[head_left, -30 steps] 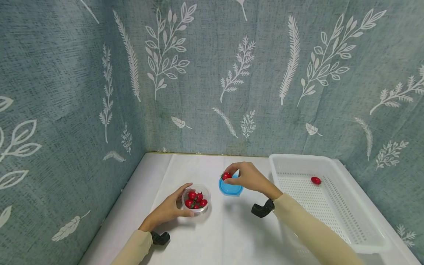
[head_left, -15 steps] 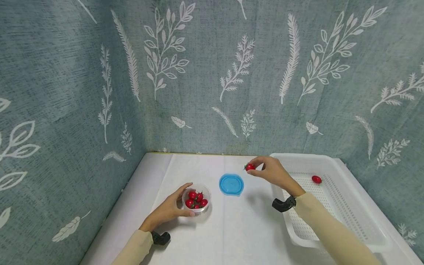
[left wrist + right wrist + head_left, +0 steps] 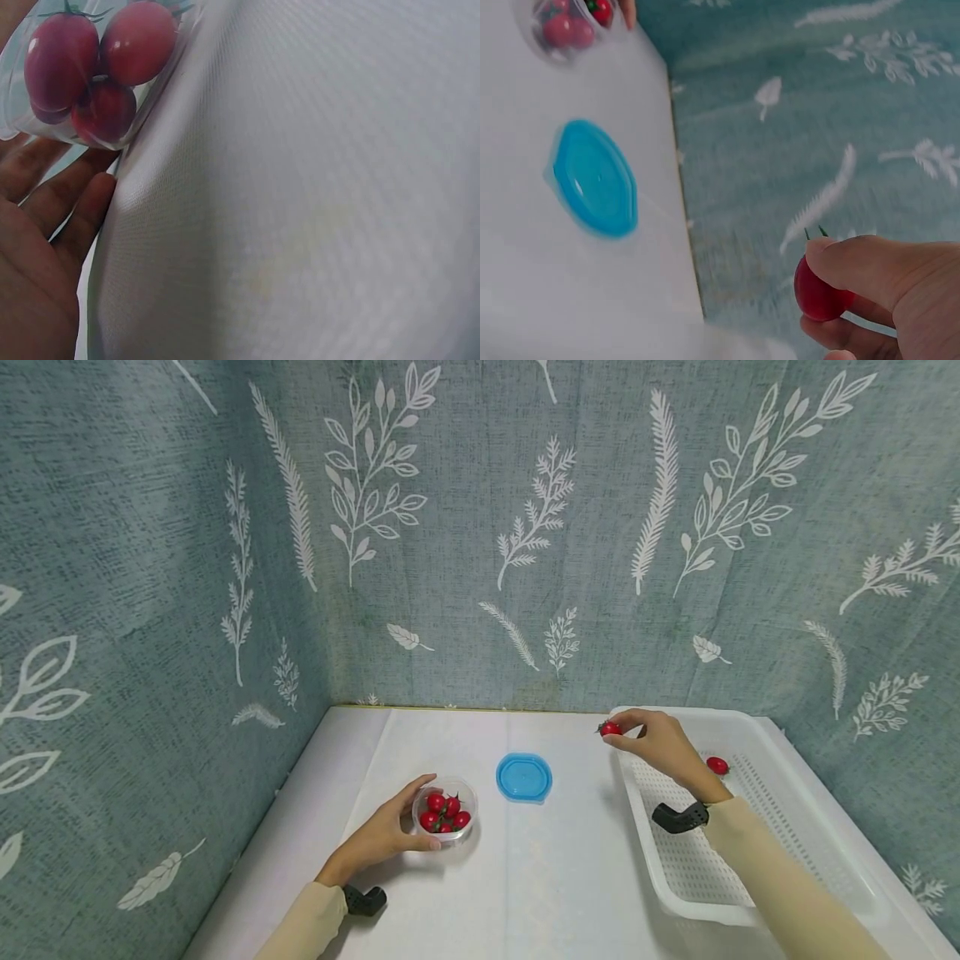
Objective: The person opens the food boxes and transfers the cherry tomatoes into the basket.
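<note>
My right hand (image 3: 663, 745) pinches a cherry tomato (image 3: 611, 728) between thumb and fingers, above the left rim of the white basket. In the right wrist view the green stem of this cherry tomato (image 3: 819, 291) shows beside the thumb. My left hand (image 3: 387, 828) holds the side of a clear plastic tub (image 3: 471, 795), thumb in front and fingers behind. Several red cherry tomatoes (image 3: 437, 803) with green stems lie in the tub. The left wrist view shows tomatoes (image 3: 139, 43) through its clear wall, with some fingers (image 3: 82, 217) below.
A blue lid (image 3: 523, 777) lies on the white table (image 3: 555, 877) between the hands. The perforated white basket (image 3: 825, 860) stands at the right, with one cherry tomato (image 3: 717, 766) inside. Patterned cloth (image 3: 465, 527) hangs behind and at the left.
My right hand has moved right with the cherry tomato, from above the blue lid to the basket's left rim. The left hand and tub have stayed put.
</note>
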Motion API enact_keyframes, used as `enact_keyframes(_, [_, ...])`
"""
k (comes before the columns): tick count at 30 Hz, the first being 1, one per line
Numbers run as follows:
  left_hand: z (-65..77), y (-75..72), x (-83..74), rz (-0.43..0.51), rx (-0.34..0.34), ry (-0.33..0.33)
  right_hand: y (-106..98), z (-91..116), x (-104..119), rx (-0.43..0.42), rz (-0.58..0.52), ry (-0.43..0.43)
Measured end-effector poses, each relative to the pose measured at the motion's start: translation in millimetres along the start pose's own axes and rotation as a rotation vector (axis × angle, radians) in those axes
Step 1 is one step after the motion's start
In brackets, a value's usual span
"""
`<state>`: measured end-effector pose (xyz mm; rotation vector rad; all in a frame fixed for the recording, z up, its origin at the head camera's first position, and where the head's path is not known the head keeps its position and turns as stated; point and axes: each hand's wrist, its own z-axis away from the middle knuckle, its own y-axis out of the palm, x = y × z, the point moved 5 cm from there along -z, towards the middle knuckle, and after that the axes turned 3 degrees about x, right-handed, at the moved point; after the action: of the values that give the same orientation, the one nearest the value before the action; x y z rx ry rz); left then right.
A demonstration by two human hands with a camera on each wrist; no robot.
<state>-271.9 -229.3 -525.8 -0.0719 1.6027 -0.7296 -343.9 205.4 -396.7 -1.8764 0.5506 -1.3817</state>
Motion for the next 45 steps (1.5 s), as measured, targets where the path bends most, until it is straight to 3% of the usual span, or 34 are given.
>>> enact_keyframes(9, [-0.1, 0.8, 1.3, 0.001, 0.0, -0.006, -17, 4, -33, -0.033, -0.028, 0.083])
enact_keyframes(25, [0.5, -0.1, 0.6, 0.001, -0.003, -0.007, -28, 6, -60, -0.089, 0.031, 0.155])
enact_keyframes(45, [-0.5, 0.0, 2.4, 0.011, 0.012, -0.019, -17, 8, -72, 0.006, 0.111, 0.248])
